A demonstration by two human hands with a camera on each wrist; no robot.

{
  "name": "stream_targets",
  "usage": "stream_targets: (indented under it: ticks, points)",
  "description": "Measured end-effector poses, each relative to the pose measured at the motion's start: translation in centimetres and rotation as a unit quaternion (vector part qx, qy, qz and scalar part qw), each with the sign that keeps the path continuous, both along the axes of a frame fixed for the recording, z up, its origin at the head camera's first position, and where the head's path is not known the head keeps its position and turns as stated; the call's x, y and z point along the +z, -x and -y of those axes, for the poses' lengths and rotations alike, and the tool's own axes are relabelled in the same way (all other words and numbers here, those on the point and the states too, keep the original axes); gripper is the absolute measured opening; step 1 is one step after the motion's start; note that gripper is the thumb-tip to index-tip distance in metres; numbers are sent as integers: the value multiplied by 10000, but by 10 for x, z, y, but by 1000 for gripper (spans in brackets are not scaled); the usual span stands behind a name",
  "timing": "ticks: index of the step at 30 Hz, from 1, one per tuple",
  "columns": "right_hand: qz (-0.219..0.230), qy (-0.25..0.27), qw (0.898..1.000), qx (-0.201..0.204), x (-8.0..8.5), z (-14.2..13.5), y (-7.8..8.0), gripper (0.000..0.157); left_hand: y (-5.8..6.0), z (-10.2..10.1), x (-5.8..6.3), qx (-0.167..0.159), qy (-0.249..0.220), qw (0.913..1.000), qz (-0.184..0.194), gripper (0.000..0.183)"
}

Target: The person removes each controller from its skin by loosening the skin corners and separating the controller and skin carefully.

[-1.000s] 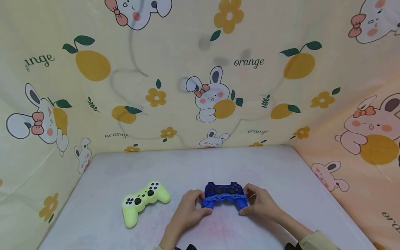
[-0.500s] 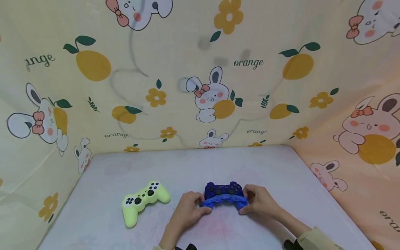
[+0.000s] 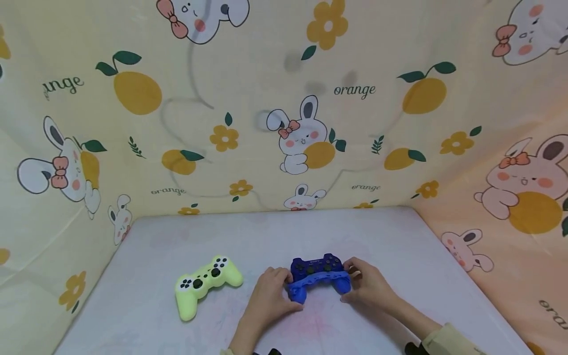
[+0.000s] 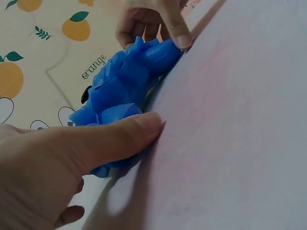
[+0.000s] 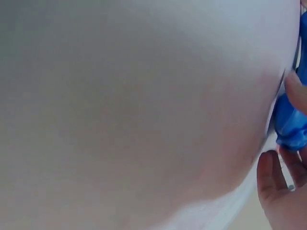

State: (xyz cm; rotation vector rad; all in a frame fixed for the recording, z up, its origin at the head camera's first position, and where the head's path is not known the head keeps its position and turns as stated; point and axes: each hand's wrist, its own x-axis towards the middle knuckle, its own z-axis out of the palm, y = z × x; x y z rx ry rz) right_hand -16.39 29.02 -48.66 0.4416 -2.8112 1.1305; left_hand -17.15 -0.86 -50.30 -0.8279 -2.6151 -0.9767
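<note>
A dark blue game controller [image 3: 314,266] lies in the middle of the table, its buttons facing up. Its lower part and both grips sit inside a bright blue silicone cover [image 3: 320,279], whose bunched edge runs across the controller's face. At the left grip, my left hand [image 3: 269,298] pinches the cover, thumb near the grip's end and fingers at the side. My right hand [image 3: 369,285] holds the right grip in a similar way. In the left wrist view the left thumb [image 4: 136,132] lies along the cover. Only part of the cover [image 5: 290,124] shows in the right wrist view.
A light yellow-green controller [image 3: 208,283] with black sticks lies to the left of my left hand. The white table [image 3: 284,231] is bounded at the back and sides by a patterned fabric [image 3: 248,162] with rabbits and oranges.
The blue controller has turned slightly, its right side now higher in the view. My left fingers have shifted up along its side, and the left thumb sits lower near the grip's end.
</note>
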Motion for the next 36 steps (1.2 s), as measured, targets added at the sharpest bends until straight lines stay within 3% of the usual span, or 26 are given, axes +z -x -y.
stream_targets:
  ticks: [8,19,24,29,33,36]
  points:
    - [-220,-211,9981,537,1,-4,5,54,0,2,0,-345,-634,9958,564,36]
    - [-348,-225,9970,657,8,-3,6,51,0,3,0,-258,-603,9951,743,25]
    - [-160,-160,9991,366,6,-2,4,50,1,3,-1,-145,-466,9975,509,26]
    - [204,221,9994,-189,4,-2,-1,51,1,1,2,19,-76,10000,11,43]
    - [700,681,9918,-823,4,3,-6,50,-2,0,1,76,143,9998,-101,59]
    - [972,1135,9814,-1208,5,7,-11,50,-4,0,-1,101,1,9999,-21,61]
